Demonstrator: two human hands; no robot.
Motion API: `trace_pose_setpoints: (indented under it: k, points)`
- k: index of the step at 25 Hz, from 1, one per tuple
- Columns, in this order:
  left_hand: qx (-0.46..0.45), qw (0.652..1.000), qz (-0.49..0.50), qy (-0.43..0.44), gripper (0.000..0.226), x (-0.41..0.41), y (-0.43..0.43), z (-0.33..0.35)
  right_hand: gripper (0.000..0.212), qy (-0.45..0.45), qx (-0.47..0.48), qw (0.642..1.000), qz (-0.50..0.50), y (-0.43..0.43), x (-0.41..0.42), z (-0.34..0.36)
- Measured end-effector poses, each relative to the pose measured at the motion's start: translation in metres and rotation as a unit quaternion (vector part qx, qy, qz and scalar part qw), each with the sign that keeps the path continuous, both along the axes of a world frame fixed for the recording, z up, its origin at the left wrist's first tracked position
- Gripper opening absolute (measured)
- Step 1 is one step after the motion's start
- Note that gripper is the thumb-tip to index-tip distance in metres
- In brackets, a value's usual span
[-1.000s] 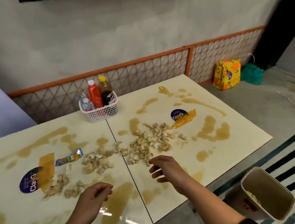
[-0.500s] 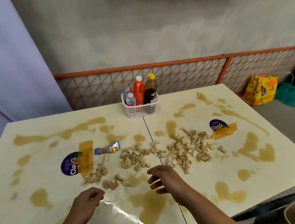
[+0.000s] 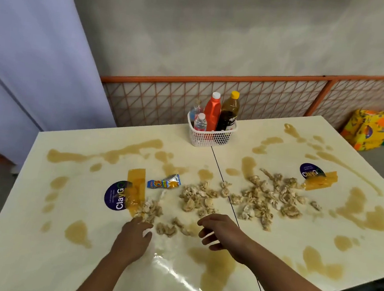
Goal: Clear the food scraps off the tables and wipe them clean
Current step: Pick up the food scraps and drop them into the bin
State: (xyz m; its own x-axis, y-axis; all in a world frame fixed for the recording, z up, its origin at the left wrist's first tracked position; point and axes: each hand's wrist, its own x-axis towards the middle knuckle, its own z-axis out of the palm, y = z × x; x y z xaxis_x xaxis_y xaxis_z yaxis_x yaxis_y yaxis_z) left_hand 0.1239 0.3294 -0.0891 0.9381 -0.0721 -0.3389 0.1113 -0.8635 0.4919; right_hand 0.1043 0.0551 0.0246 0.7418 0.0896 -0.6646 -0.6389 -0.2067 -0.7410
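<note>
Head view: pale beige, crumpled food scraps (image 3: 204,200) lie scattered across the middle of two glossy cream worktops (image 3: 32,235) pushed edge to edge, among brown liquid smears (image 3: 215,265). The left hand (image 3: 133,238) reaches to the nearest clump, fingers (image 3: 138,221) loosely spread and holding nothing; the right hand (image 3: 220,232) hovers just beside, fingers curled half open, also empty. The scraps look light, soft and crumbly, probably greasy, so scooping handfuls suits better than pinching. The bottom frame edge cuts off the near worktop, and no bin or cloth is visible.
</note>
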Motion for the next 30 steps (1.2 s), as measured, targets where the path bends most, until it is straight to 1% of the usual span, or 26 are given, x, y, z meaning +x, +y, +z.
trace_pose_setpoints:
  k: [4, 6, 9, 10, 13, 15, 19, 24, 26, 27, 29, 30]
  points:
    - [0.045, 0.997, -0.036, 0.046, 0.046, 0.006, -0.006, -0.009, 0.023, 0.005, 0.004, 1.0, 0.001, 0.008, 0.001, -0.003]
    - [0.062, 0.996, -0.047, 0.041, 0.045, 0.007, -0.005, -0.011, 0.023, 0.008, 0.005, 1.0, -0.001, 0.01, 0.002, -0.005]
    - [0.099, 0.994, -0.048, -0.007, 0.041, 0.013, 0.0, -0.01, 0.022, 0.015, 0.002, 1.0, -0.002, 0.013, 0.002, -0.008]
    - [0.113, 0.992, -0.05, -0.01, 0.041, 0.015, 0.002, -0.01, 0.022, 0.017, 0.0, 1.0, 0.0, 0.014, 0.001, -0.008]
    - [0.15, 0.985, -0.078, 0.028, 0.041, 0.017, 0.007, -0.016, 0.022, 0.023, -0.003, 1.0, 0.006, 0.018, 0.001, -0.01]
    - [0.173, 0.98, -0.096, 0.031, 0.042, 0.016, 0.007, -0.019, 0.022, 0.027, -0.006, 1.0, 0.012, 0.022, 0.002, -0.011]
    - [0.178, 0.98, -0.082, -0.017, 0.042, 0.014, 0.011, -0.022, 0.022, 0.033, -0.014, 0.999, 0.021, 0.027, 0.003, -0.015]
    - [0.174, 0.983, -0.063, 0.002, 0.042, 0.013, 0.022, -0.027, 0.022, 0.04, -0.018, 0.998, 0.034, 0.038, 0.006, -0.017]
    - [0.143, 0.988, -0.044, -0.023, 0.041, 0.011, 0.023, -0.02, 0.021, 0.042, -0.019, 0.998, 0.039, 0.042, 0.007, -0.017]
    - [0.1, 0.994, -0.023, -0.036, 0.038, 0.01, 0.022, -0.014, 0.022, 0.043, -0.02, 0.998, 0.041, 0.043, 0.008, -0.017]
    - [-0.04, 0.997, 0.043, -0.048, 0.026, 0.007, 0.017, 0.004, 0.022, 0.042, -0.012, 0.998, 0.038, 0.045, 0.009, -0.02]
    - [-0.112, 0.99, 0.067, -0.054, 0.018, 0.004, 0.011, 0.017, 0.024, 0.043, -0.004, 0.999, 0.026, 0.047, 0.009, -0.022]
